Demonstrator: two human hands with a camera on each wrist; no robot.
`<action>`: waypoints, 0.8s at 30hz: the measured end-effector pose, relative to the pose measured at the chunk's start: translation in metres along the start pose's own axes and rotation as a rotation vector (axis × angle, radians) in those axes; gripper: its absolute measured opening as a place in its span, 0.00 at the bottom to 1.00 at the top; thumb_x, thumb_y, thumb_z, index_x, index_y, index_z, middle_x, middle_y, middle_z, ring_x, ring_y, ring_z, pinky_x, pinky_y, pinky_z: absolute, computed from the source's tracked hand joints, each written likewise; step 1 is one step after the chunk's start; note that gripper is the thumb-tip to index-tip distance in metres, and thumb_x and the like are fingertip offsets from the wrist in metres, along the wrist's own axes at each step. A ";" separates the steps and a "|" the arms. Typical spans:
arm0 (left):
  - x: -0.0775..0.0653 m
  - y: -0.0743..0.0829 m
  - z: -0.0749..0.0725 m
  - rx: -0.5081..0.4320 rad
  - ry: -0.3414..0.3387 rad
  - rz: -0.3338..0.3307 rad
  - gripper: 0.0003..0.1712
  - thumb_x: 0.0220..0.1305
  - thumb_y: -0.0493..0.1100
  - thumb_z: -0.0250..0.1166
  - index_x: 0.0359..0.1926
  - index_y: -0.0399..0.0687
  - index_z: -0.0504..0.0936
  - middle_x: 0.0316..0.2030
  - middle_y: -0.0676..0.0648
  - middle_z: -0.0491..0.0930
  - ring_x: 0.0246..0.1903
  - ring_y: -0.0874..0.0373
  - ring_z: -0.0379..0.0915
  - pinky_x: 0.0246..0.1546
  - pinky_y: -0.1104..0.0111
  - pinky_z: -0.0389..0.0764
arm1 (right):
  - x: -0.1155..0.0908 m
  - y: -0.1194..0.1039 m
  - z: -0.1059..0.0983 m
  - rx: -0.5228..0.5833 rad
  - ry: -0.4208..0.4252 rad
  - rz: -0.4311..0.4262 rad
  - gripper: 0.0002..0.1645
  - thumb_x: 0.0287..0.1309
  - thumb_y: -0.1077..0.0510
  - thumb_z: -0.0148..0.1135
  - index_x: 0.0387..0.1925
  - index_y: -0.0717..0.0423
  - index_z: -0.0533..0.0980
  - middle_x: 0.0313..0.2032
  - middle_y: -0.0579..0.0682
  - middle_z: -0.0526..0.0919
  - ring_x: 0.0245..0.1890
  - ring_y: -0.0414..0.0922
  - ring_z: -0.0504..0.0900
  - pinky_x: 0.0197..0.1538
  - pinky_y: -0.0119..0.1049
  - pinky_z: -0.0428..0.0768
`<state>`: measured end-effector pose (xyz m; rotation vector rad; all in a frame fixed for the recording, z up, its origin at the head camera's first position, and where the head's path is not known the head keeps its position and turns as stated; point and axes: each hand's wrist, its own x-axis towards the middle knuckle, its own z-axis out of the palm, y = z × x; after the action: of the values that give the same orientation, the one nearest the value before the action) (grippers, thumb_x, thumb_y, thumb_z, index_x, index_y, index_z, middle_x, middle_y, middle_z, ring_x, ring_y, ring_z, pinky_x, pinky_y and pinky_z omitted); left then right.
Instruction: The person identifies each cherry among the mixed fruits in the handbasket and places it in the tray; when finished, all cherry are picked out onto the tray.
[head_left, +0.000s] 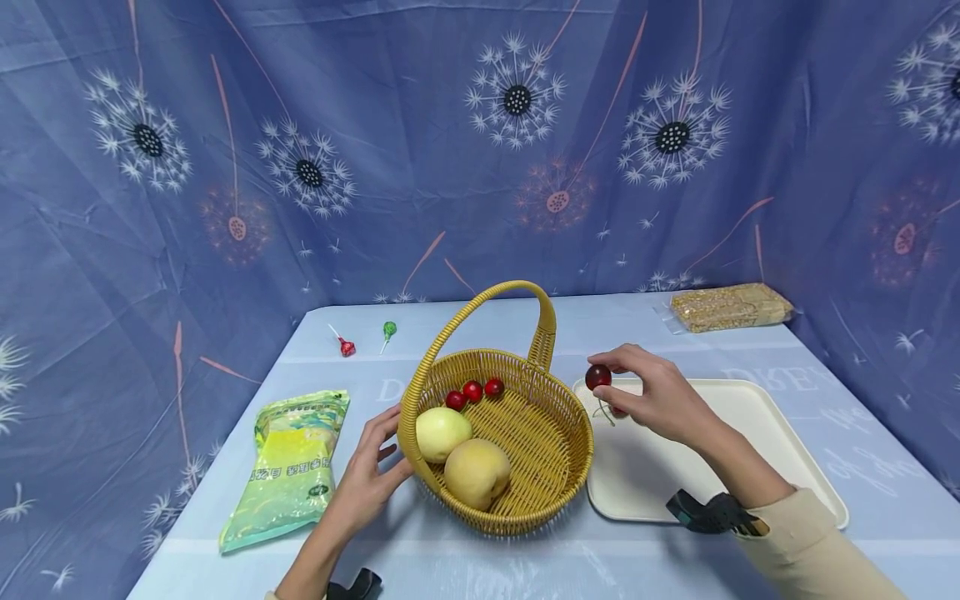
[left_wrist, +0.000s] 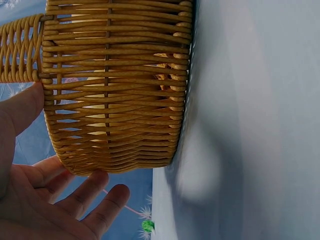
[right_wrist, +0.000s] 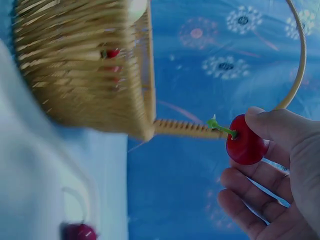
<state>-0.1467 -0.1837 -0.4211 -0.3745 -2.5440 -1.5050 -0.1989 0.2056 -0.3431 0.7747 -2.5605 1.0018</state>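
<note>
Right of centre in the head view, the right hand [head_left: 656, 396] pinches a dark red cherry [head_left: 598, 377] between thumb and fingertips, the remaining fingers loosely bent in the right wrist view; the fruit is clear of the basket, by the upper left corner of the white tray [head_left: 750, 467]. Just below it, partly hidden by the hand, a second cherry [head_left: 618, 412] lies on the tray. Left of centre, the left hand [head_left: 369, 475] has its fingers spread loosely, touching the side of the wicker basket [head_left: 551, 500]. Inside that basket, at mid-frame, are three red cherries [head_left: 472, 391], a pale green fruit [head_left: 443, 434] and a yellow fruit [head_left: 477, 473], so the filling looks well along, with the two cherries outside not yet in. Untouched are a green bag [head_left: 288, 467] at lower left, red [head_left: 347, 347] and green lollipops [head_left: 389, 329] at upper left, and a grain-coloured packet [head_left: 731, 307] at upper right.
</note>
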 end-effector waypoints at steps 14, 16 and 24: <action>-0.001 0.000 0.001 0.028 0.009 0.008 0.31 0.60 0.46 0.65 0.64 0.56 0.66 0.68 0.51 0.58 0.67 0.53 0.56 0.59 0.48 0.72 | -0.037 0.064 0.025 -0.234 0.078 0.045 0.22 0.44 0.58 0.73 0.45 0.52 0.80 0.40 0.47 0.84 0.40 0.45 0.77 0.39 0.40 0.77; -0.002 0.000 0.001 0.028 0.010 0.011 0.31 0.60 0.45 0.65 0.64 0.57 0.66 0.68 0.51 0.58 0.66 0.53 0.56 0.59 0.48 0.72 | -0.040 0.069 0.029 -0.252 0.076 0.046 0.22 0.43 0.59 0.73 0.44 0.52 0.80 0.39 0.47 0.84 0.38 0.45 0.76 0.38 0.39 0.76; -0.001 0.001 0.001 0.026 0.007 0.008 0.31 0.60 0.45 0.66 0.64 0.57 0.66 0.68 0.51 0.58 0.67 0.53 0.55 0.59 0.48 0.72 | -0.048 0.082 0.036 -0.273 0.058 0.109 0.20 0.45 0.57 0.72 0.44 0.51 0.81 0.39 0.48 0.84 0.40 0.44 0.71 0.40 0.40 0.73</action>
<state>-0.1457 -0.1822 -0.4211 -0.3754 -2.5511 -1.4660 -0.2092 0.2489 -0.4340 0.5297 -2.6368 0.6716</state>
